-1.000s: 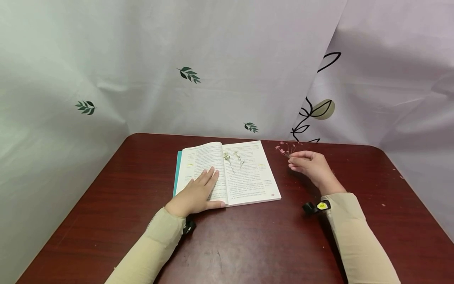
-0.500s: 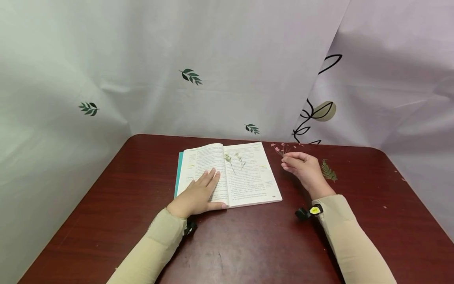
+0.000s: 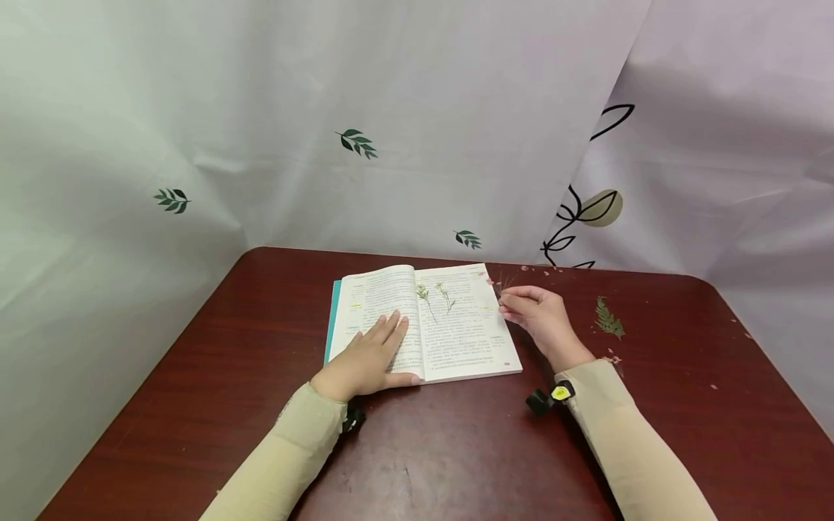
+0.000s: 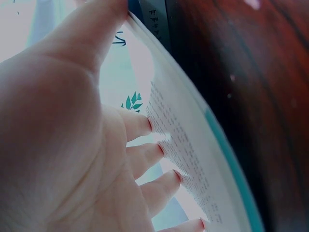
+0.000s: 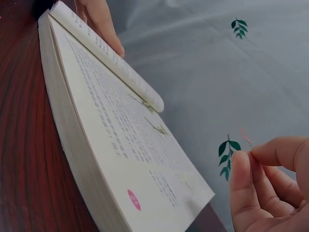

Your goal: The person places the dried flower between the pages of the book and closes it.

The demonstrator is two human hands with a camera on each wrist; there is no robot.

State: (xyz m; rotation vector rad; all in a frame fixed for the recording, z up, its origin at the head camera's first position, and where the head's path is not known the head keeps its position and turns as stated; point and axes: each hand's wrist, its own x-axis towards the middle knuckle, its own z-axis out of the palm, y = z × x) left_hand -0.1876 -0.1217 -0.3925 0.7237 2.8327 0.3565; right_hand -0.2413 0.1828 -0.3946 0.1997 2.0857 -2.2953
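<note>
A thick book (image 3: 465, 351) with a teal cover lies spread on the table. My left hand (image 3: 365, 364) rests on its left page, fingers spread, thumb near the gutter at the bottom edge. Two thin sprigs with pale green-yellow heads, one near the gutter (image 3: 423, 294) and one to its right (image 3: 444, 291), lie on the upper right page. At the book's right edge my right hand (image 3: 542, 324) pinches a small sprig of pink flowers (image 3: 500, 284) between thumb and fingertips. In the right wrist view those fingertips hold the thin pink sprig (image 5: 246, 138) beyond the page corner.
A green fern-like leaf (image 3: 609, 318) lies on the dark red-brown table (image 3: 449, 456), right of my right hand. Small pink bits (image 3: 612, 357) lie by my right wrist, and more are scattered along the back edge. A pale curtain (image 3: 280, 188) with leaf prints hangs behind the table.
My right hand has moved left with the pink flower sprig, from beside the book to its right edge. The fern-like leaf and pink bits have come into sight. My left hand stays on the page.
</note>
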